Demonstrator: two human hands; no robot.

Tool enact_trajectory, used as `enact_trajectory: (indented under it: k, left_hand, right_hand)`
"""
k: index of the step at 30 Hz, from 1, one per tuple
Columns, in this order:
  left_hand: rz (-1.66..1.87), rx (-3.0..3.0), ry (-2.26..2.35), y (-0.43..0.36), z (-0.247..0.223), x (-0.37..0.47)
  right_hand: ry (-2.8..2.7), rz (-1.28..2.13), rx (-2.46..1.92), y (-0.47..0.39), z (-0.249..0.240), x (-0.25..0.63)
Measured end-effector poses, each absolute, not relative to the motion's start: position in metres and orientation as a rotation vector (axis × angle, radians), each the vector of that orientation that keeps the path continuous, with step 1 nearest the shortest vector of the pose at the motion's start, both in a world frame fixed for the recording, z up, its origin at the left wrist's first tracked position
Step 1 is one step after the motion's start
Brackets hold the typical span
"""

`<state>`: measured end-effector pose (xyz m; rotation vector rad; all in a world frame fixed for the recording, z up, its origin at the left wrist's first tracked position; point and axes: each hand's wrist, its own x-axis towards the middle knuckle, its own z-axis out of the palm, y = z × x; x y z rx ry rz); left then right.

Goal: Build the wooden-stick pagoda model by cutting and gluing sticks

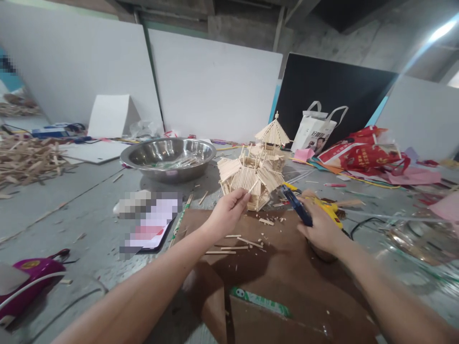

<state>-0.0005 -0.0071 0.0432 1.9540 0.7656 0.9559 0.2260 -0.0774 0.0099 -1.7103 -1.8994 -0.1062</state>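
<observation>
Worktop: grey surface, littered with wood splinters; carries everything below.

Cardboard sheet: brown, flat, at the near edge under both forearms; a few loose sticks lie on it.

Steel bowl: wide and shallow, left of and behind the model, apart from it.

Stick pavilion model: tiered house of thin wooden sticks, upright at the far edge of the cardboard, its peaked top roof rising vertically. It stands directly ahead of the left hand and up-left of the right hand.

Pile of sticks: heaped at far left, well apart from the hands.

Shopping bag and red plastic wrappers: at the back right, against dark and white boards.

Left hand: the nearer of the two to the model. Its grip is closed to a pinch, fingertips touching the lower left roof edge; whether a separate stick sits in the pinch cannot be told.

Right hand: grip wrapped around a glue gun, blue and yellow, its long axis slanting up-left, the nozzle pointing at the model's base from just beside it, not touching.

Pink appliance: near left, with a white cord.
</observation>
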Motion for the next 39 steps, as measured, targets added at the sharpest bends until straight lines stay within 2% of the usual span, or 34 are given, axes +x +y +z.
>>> enact_trajectory:
  k: [5, 13, 26, 39]
  left_hand:
    - [0.874, 1.962, 0.723, -0.014, 0.038, 0.006]
    - [0.741, 1.960, 0.730, -0.019, 0.032, 0.012]
    - [0.636, 1.980, 0.698, -0.029, 0.029, 0.016]
    - [0.622, 2.084, 0.683, -0.035, 0.028, 0.019]
  right_hand:
    - [-1.844, 0.009, -1.618, -0.065, 0.004, 0.201]
    - [-1.808, 0.083, -1.737, -0.070, -0.017, 0.208]
    - [-1.920, 0.174, -1.564, -0.083, -0.013, 0.188]
    - [-1.918, 0.218, -1.580, -0.087, -0.008, 0.184]
